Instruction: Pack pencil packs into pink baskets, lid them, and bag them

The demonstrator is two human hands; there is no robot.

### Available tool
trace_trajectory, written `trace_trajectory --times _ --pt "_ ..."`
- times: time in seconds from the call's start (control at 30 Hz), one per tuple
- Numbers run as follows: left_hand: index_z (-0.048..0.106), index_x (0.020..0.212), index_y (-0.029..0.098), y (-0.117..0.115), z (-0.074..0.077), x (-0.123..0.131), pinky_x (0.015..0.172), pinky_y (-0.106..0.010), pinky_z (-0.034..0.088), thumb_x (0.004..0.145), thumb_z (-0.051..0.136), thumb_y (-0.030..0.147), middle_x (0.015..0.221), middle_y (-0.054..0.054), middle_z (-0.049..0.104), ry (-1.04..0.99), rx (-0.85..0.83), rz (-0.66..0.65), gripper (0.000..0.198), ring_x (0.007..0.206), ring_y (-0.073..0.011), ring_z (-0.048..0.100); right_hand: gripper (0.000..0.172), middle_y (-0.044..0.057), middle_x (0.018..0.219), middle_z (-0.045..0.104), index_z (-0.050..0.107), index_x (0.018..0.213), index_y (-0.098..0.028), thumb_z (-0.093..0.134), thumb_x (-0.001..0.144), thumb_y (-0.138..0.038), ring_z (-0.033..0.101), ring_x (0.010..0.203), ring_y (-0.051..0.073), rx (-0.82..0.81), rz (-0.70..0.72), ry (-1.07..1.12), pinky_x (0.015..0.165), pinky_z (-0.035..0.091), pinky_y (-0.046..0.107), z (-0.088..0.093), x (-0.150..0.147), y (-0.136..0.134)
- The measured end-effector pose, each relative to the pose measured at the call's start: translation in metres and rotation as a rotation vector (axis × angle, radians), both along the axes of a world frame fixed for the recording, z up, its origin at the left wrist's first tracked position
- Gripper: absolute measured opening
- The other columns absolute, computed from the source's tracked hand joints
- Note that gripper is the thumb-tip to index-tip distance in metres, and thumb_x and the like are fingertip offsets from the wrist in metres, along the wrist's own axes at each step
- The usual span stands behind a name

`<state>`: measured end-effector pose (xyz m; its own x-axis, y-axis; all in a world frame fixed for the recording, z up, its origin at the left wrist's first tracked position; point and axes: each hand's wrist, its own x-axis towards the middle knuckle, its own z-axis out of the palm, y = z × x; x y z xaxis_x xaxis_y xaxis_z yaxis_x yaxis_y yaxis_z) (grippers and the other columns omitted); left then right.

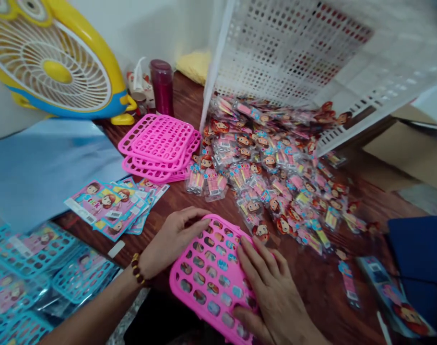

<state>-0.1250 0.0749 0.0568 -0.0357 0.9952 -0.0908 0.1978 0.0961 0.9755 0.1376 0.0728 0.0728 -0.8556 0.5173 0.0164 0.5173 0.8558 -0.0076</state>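
Note:
A pink perforated plastic basket (200, 282) sits tilted at the table's near edge, its holed face up. Colourful pieces show through the holes, too covered to make out. My left hand (171, 244) grips its far left corner, thumb on top and the other fingers partly hidden behind the rim. Across its right side lies my right hand (272, 292), fingers stretched out and resting flat on the holed face. Beyond them spreads a heap of small clear packets (276, 182) printed with a cartoon girl's head. Left of that, several pink perforated pieces (160, 143) are stacked.
Printed cards (113, 206) lie left of my left hand, with blue bagged baskets (27, 258) at lower left. A white crate (276, 48) stands tipped behind the packets. A yellow fan (56, 67) and a dark red bottle (161, 86) stand at the back. A blue object (419, 258) is at right.

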Motion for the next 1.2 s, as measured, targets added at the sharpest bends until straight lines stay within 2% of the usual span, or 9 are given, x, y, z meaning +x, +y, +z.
trace_trajectory --times 0.17,0.37,0.5,0.57,0.67,0.77,0.93,1.07,1.2 --pt "0.069 0.088 0.019 -0.002 -0.001 0.003 0.064 -0.022 0.048 0.090 0.056 0.039 0.084 -0.001 0.067 -0.117 -0.130 0.066 0.024 0.074 -0.0139 0.060 0.089 0.014 0.153 0.037 0.034 0.149 -0.012 0.046 0.084 -0.072 0.026 0.141 0.035 -0.016 -0.009 0.077 0.106 0.024 0.048 0.000 -0.001 0.002" --pt "0.067 0.079 0.019 0.003 -0.002 0.005 0.060 -0.020 0.046 0.085 0.062 0.040 0.078 0.001 0.062 -0.128 -0.203 0.095 0.021 0.069 -0.0116 0.057 0.086 0.011 0.150 0.044 0.044 0.144 -0.015 0.045 0.082 -0.075 0.031 0.139 0.033 -0.029 -0.017 0.144 0.106 0.024 0.046 -0.001 -0.001 0.008" --pt "0.066 0.101 0.023 -0.003 -0.003 0.003 0.066 -0.023 0.052 0.088 0.060 0.039 0.093 -0.001 0.068 -0.103 -0.250 0.089 0.021 0.079 -0.0153 0.064 0.086 0.009 0.149 0.045 0.044 0.144 -0.015 0.043 0.083 -0.075 0.031 0.139 0.033 -0.036 -0.023 0.149 0.106 0.024 0.046 0.002 0.000 0.008" --pt "0.062 0.118 0.028 -0.007 0.001 0.001 0.078 -0.027 0.055 0.090 0.058 0.037 0.110 -0.003 0.068 0.047 -0.176 0.080 0.030 0.095 -0.0188 0.066 0.085 0.010 0.149 0.046 0.044 0.144 -0.014 0.043 0.084 -0.075 0.031 0.139 0.033 -0.044 -0.029 0.153 0.106 0.025 0.046 0.003 0.000 0.007" --pt "0.057 0.129 0.033 -0.007 0.010 0.001 0.100 -0.031 0.048 0.092 0.055 0.031 0.130 -0.003 0.060 0.360 0.043 -0.033 0.037 0.119 -0.0211 0.057 0.083 0.009 0.149 0.046 0.045 0.144 -0.015 0.042 0.085 -0.074 0.033 0.138 0.033 -0.050 -0.037 0.169 0.105 0.028 0.046 0.003 -0.001 0.006" --pt "0.056 0.130 0.033 0.004 0.018 0.003 0.096 -0.027 0.050 0.093 0.053 0.026 0.126 -0.003 0.060 0.482 0.133 -0.214 0.038 0.115 -0.0189 0.059 0.077 0.007 0.149 0.046 0.048 0.142 -0.018 0.040 0.088 -0.072 0.035 0.137 0.032 -0.030 -0.039 0.190 0.104 0.030 0.046 0.000 -0.001 0.006" --pt "0.062 0.118 0.032 0.028 0.019 0.007 0.083 -0.027 0.054 0.091 0.057 0.023 0.106 -0.003 0.065 0.493 0.197 -0.403 0.029 0.098 -0.0188 0.063 0.043 0.002 0.146 0.050 0.054 0.137 -0.025 0.044 0.097 -0.039 0.037 0.137 0.028 -0.009 -0.050 0.243 0.105 0.033 0.044 -0.006 0.002 0.008" --pt "0.060 0.117 0.031 0.035 0.017 0.007 0.079 -0.023 0.053 0.092 0.055 0.020 0.099 -0.002 0.064 0.436 0.131 -0.471 0.028 0.093 -0.0158 0.062 0.047 0.006 0.143 0.053 0.055 0.135 -0.022 0.044 0.096 -0.046 0.041 0.135 0.028 -0.066 -0.084 0.298 0.105 0.037 0.044 -0.007 0.005 0.006" --pt "0.061 0.104 0.027 0.036 0.019 0.008 0.080 -0.024 0.051 0.093 0.053 0.019 0.095 -0.002 0.064 0.375 0.037 -0.502 0.016 0.089 -0.0158 0.061 0.045 0.011 0.125 0.066 0.055 0.134 -0.022 0.051 0.094 -0.042 0.060 0.116 0.023 -0.218 -0.311 0.394 0.090 0.051 0.035 -0.006 0.005 0.006"
